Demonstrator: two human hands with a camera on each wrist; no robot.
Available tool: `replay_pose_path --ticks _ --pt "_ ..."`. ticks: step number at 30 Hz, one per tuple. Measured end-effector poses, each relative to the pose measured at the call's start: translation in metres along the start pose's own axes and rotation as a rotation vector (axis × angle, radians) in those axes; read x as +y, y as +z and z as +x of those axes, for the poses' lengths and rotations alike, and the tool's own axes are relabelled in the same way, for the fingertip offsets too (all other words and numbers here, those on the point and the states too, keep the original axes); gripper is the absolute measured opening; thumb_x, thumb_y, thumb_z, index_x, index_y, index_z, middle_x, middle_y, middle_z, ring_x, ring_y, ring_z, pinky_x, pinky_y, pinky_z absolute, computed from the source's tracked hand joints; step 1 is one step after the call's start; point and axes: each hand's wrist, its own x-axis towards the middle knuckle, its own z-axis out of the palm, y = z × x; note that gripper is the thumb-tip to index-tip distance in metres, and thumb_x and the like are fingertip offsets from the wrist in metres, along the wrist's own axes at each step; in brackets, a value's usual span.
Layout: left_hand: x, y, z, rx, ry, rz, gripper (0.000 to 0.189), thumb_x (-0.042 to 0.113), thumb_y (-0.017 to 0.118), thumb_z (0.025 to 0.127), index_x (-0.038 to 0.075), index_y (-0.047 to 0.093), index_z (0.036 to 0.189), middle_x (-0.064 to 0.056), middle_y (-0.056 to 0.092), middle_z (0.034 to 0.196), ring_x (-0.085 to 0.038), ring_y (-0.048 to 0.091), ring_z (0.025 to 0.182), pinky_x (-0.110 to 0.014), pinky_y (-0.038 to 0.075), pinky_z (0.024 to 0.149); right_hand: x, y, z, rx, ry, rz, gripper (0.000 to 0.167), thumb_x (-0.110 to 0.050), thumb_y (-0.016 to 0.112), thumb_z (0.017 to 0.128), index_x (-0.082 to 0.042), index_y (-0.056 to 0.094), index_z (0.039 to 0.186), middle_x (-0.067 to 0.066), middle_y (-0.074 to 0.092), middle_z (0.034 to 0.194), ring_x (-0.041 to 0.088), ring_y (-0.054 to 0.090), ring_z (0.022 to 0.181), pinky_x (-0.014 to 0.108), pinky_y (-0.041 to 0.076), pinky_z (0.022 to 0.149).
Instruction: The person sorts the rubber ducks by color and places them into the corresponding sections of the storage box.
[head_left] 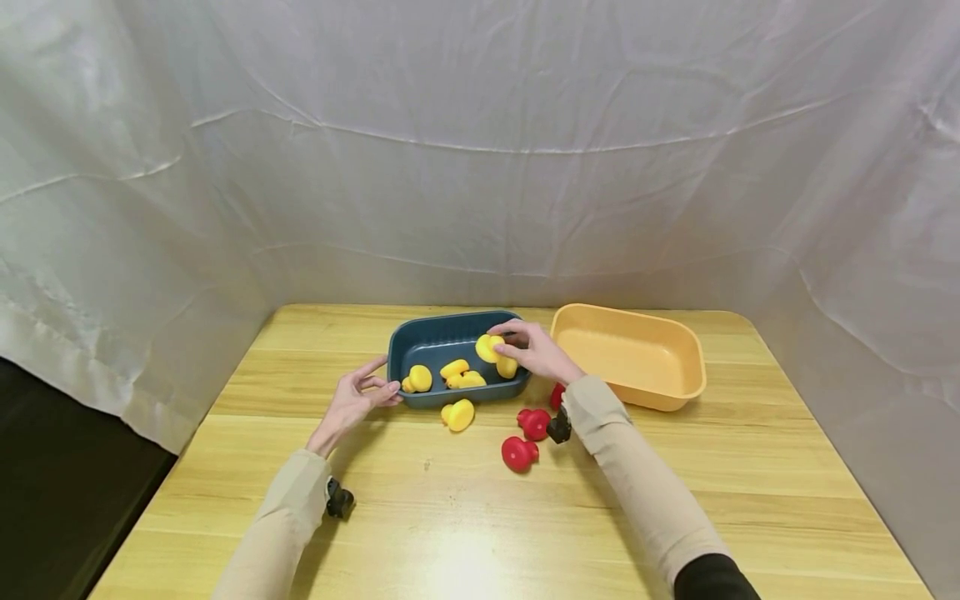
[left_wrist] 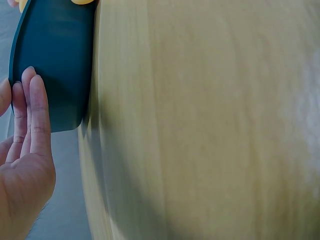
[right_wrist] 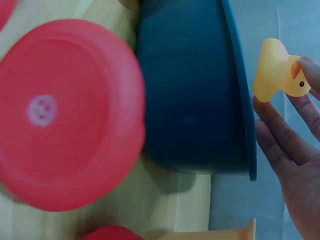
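My right hand [head_left: 536, 350] pinches a yellow rubber duck [head_left: 489, 348] by its head, thumb against fingers. In the right wrist view the duck [right_wrist: 272, 70] shows above the rim of the dark blue bin [right_wrist: 195, 100]. At the bin's left end my left hand [head_left: 356, 400] grips the rim. The left wrist view has the thumb at the rim and straight fingers [left_wrist: 39, 115] along the outer wall. Several yellow ducks [head_left: 417, 379] lie inside the bin. One more yellow duck [head_left: 458, 415] lies on the table just in front of it.
Red ducks [head_left: 519, 454] lie on the table [head_left: 420, 517] below my right wrist, one partly hidden by the sleeve. An orange bin [head_left: 630, 350] stands to the right of the blue one. Pale cloth [head_left: 480, 167] hangs behind the table and along its sides.
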Motion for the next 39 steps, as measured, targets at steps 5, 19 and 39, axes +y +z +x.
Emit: replay_pose_path --ticks 5,19,39 --pt "0.001 0.001 0.001 -0.001 -0.003 0.003 0.073 0.005 0.067 0.096 -0.003 0.027 0.156 0.003 0.069 0.085 -0.019 0.077 0.082 -0.046 0.062 0.089 -0.001 -0.002 0.01 0.007 0.042 0.012 0.033 -0.016 0.066 0.098 -0.002 0.066 0.128 0.018 0.066 0.129 0.036 0.069 0.112 0.045 0.059 0.099" --pt "0.001 0.001 0.001 0.005 -0.005 -0.002 0.071 0.004 0.066 0.096 -0.004 0.028 0.156 0.003 0.068 0.085 -0.018 0.077 0.081 -0.045 0.063 0.089 -0.001 -0.002 0.029 0.011 0.036 -0.055 0.032 -0.013 0.065 0.099 0.0 0.065 0.128 0.021 0.065 0.131 0.039 0.069 0.109 0.045 0.06 0.096" --pt "0.001 0.003 0.001 -0.007 0.011 -0.037 0.072 0.003 0.066 0.096 -0.005 0.027 0.156 0.003 0.069 0.085 -0.017 0.077 0.08 -0.045 0.063 0.088 -0.008 0.001 0.026 0.108 0.042 0.051 0.032 -0.006 0.059 0.1 0.004 0.062 0.131 0.024 0.063 0.133 0.038 0.062 0.126 0.05 0.054 0.106"
